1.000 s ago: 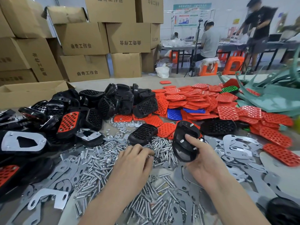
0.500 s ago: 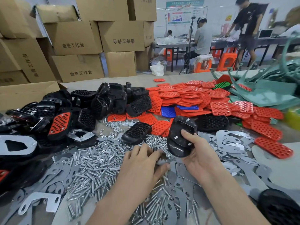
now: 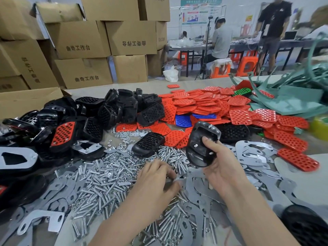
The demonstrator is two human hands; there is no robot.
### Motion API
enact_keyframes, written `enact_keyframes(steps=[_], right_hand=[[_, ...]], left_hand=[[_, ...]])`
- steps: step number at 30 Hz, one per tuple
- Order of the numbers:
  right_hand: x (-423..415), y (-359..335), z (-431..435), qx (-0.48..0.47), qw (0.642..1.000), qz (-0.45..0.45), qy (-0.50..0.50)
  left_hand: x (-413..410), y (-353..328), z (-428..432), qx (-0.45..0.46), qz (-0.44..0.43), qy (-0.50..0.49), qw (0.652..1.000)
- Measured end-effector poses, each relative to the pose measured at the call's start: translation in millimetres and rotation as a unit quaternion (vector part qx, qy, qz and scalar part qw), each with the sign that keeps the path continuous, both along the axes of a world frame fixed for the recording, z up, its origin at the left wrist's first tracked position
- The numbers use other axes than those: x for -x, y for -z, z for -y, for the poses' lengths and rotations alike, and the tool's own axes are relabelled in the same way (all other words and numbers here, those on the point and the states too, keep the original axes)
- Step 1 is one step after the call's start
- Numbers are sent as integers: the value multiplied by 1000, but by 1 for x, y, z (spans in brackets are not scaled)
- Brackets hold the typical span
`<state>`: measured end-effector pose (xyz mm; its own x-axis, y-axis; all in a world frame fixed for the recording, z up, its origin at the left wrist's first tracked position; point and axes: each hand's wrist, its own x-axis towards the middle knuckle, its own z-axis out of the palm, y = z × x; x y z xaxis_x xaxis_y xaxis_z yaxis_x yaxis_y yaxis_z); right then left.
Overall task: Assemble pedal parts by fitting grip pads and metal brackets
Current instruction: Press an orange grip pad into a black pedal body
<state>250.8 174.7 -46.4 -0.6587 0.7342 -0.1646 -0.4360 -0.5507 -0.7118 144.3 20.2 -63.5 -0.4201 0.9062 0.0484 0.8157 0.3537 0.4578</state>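
My right hand (image 3: 220,167) gripped the black pedal (image 3: 198,139) near-upright, underside toward me; left hand (image 3: 156,181) had fingers curled into the bracket pile (image 3: 200,188), hold unclear.

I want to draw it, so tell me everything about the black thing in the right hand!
It is a black pedal, glossy like hard plastic, with rounded ends, its underside facing the camera. A raised rim frames the upper end, and small silver screw tips poke out. It stands tilted, nearly upright, lifted above the loose bolts and metal brackets. Only the right hand grips it, thumb pressed on its face.
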Motion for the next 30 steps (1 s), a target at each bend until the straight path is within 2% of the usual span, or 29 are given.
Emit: enact_keyframes(steps=[8, 17, 24, 30], right_hand=[[-4, -1, -2, 8, 1000, -9, 5], [-6, -2, -2, 19, 1000, -15, 5], [-8, -1, -1, 24, 1000, -5, 10], [-5, -2, 2, -8, 1000, 5, 6]], left_hand=[[5, -2, 2, -55, 156, -21, 986], [6, -14, 9, -158, 256, -28, 953], [6, -10, 6, -195, 265, -33, 944], [3, -13, -7, -237, 359, -24, 902]])
